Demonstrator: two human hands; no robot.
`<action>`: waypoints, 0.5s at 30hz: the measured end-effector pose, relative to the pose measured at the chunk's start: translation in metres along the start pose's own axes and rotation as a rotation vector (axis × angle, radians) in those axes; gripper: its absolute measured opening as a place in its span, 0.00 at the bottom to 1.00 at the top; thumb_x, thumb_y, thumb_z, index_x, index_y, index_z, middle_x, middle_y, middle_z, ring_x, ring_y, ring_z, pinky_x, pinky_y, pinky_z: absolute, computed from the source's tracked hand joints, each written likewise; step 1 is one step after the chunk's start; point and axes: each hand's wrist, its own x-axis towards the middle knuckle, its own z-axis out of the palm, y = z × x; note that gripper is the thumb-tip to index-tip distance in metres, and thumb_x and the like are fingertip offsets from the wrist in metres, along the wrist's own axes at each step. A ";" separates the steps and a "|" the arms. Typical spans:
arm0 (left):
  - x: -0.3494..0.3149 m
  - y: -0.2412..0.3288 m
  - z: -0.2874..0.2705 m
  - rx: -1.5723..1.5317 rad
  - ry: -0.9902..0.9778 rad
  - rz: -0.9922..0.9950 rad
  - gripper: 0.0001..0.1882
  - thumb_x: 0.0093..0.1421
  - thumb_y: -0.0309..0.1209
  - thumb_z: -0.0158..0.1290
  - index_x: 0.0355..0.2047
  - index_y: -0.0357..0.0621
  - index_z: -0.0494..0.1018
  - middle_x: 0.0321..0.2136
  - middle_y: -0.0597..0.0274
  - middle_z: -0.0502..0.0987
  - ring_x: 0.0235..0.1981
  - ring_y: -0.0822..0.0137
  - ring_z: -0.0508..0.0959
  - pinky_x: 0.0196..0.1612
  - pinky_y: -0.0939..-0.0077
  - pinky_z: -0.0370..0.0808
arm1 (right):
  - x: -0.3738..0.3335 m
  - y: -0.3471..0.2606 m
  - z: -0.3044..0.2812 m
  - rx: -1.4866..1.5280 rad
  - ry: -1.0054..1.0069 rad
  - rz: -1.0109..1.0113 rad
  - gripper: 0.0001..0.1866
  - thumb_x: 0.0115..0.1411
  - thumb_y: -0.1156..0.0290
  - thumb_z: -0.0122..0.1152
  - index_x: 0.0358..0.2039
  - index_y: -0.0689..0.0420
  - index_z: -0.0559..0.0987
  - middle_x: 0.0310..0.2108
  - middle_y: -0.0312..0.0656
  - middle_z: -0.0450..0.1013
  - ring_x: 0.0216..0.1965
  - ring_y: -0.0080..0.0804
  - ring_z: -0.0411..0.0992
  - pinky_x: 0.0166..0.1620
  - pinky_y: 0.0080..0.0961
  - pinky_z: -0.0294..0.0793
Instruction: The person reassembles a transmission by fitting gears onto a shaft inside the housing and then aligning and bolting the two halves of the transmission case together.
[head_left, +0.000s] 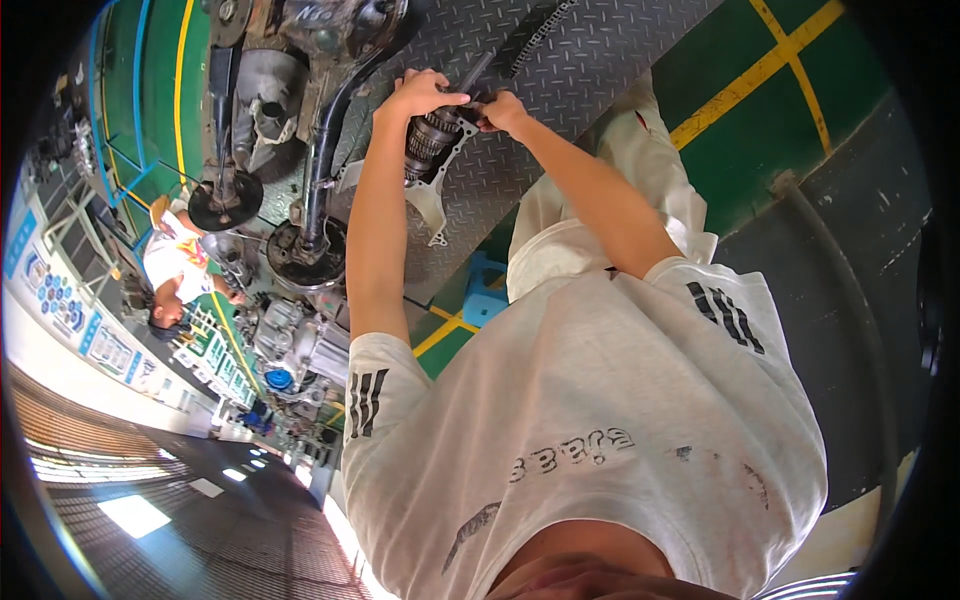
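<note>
A metal gearbox housing [428,207], its flange pierced with bolt holes, lies open on the tread plate with a stack of toothed gears [430,142] inside it. My left hand [424,92] is curled over the far end of the gears, its thumb reaching toward the right. Just right of it, my right hand [502,111] is closed at the housing's far right edge. A dark piece shows at its fingertips, too small and covered to name. Between and beyond both hands a slim grey metal bar [478,73] slants away; its near end is hidden.
Left of the housing stand large vehicle axle parts with brake drums [308,252]. A dark chain-like strip [540,42] lies on the tread plate [590,60] beyond my hands. A blue stool [485,290] is near my legs. Another person [178,258] is at far left.
</note>
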 end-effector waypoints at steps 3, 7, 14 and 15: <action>0.007 0.013 -0.008 -0.004 -0.098 -0.099 0.47 0.44 0.67 0.60 0.57 0.47 0.72 0.60 0.45 0.65 0.64 0.42 0.59 0.65 0.46 0.55 | 0.016 0.014 -0.006 0.008 -0.042 0.016 0.13 0.63 0.70 0.59 0.43 0.67 0.77 0.31 0.44 0.78 0.26 0.29 0.78 0.29 0.28 0.84; 0.013 0.012 -0.007 -0.047 -0.168 -0.164 0.48 0.45 0.65 0.61 0.61 0.50 0.68 0.64 0.44 0.59 0.65 0.39 0.57 0.63 0.46 0.60 | 0.013 0.021 -0.005 0.063 -0.038 -0.132 0.14 0.64 0.71 0.58 0.47 0.65 0.76 0.33 0.44 0.78 0.27 0.30 0.78 0.30 0.26 0.81; 0.019 -0.009 -0.007 -0.246 -0.224 -0.084 0.48 0.47 0.63 0.61 0.60 0.42 0.69 0.61 0.46 0.66 0.61 0.50 0.67 0.61 0.59 0.64 | -0.012 -0.027 -0.046 -0.382 0.115 -0.357 0.14 0.58 0.74 0.61 0.44 0.65 0.75 0.35 0.48 0.79 0.31 0.33 0.80 0.34 0.30 0.80; 0.019 -0.014 -0.006 -0.263 -0.206 -0.102 0.47 0.46 0.64 0.60 0.59 0.45 0.70 0.61 0.49 0.67 0.62 0.50 0.66 0.62 0.58 0.63 | -0.017 -0.035 -0.053 -0.512 0.183 -0.569 0.16 0.58 0.71 0.61 0.46 0.63 0.76 0.39 0.50 0.78 0.39 0.38 0.78 0.41 0.34 0.78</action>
